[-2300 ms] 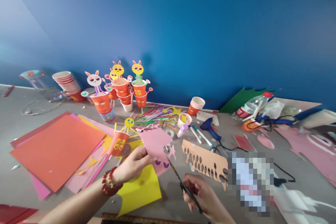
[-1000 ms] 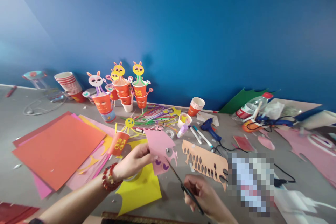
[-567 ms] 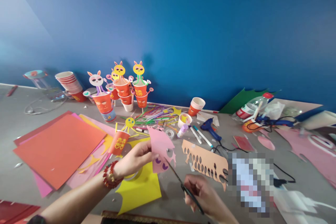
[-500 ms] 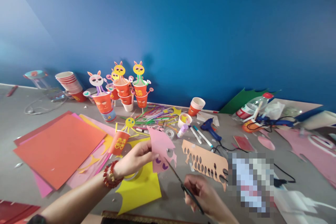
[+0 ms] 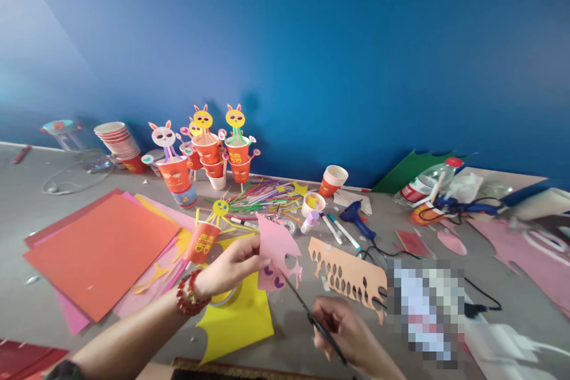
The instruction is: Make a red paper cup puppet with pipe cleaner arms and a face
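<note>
Here, 2 hands: 1 pink paper [image 5: 276, 244], 1 scissors [image 5: 312, 314].

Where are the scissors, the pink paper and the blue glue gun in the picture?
scissors [image 5: 312, 314]: head view, on the dark blades.
pink paper [image 5: 278, 243]: head view, on its upper flat part.
blue glue gun [image 5: 356, 217]: head view, on its body.

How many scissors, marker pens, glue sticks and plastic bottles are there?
Scissors: 1
Marker pens: 2
Glue stick: 1
Plastic bottle: 1
Total: 5
</note>
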`<state>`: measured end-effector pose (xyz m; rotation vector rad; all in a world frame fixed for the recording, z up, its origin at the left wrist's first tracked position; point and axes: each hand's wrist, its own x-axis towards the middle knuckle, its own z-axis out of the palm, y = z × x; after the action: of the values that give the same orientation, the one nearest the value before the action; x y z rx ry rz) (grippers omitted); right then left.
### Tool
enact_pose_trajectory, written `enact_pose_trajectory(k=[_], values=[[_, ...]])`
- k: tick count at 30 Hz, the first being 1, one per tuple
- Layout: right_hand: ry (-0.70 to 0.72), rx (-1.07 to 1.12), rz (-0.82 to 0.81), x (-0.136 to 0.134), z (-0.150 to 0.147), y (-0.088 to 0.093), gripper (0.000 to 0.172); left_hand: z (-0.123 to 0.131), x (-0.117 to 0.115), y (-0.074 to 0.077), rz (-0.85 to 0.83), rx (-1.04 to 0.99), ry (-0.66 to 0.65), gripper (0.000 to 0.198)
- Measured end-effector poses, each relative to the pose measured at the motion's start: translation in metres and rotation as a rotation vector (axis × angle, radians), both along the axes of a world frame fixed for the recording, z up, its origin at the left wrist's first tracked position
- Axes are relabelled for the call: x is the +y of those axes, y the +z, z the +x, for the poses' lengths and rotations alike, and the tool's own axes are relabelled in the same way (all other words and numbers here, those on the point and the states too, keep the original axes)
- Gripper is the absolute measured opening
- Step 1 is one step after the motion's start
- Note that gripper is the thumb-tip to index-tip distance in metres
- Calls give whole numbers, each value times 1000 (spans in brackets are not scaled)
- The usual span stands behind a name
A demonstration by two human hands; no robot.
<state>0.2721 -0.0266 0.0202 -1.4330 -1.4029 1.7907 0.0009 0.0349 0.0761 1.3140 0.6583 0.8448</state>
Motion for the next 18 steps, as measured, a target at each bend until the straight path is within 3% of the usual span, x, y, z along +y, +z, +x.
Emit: enact_pose_trajectory(k=[18], values=[[-9, -14, 18, -2, 1, -4, 33, 3, 5, 10, 71, 61, -4, 27]])
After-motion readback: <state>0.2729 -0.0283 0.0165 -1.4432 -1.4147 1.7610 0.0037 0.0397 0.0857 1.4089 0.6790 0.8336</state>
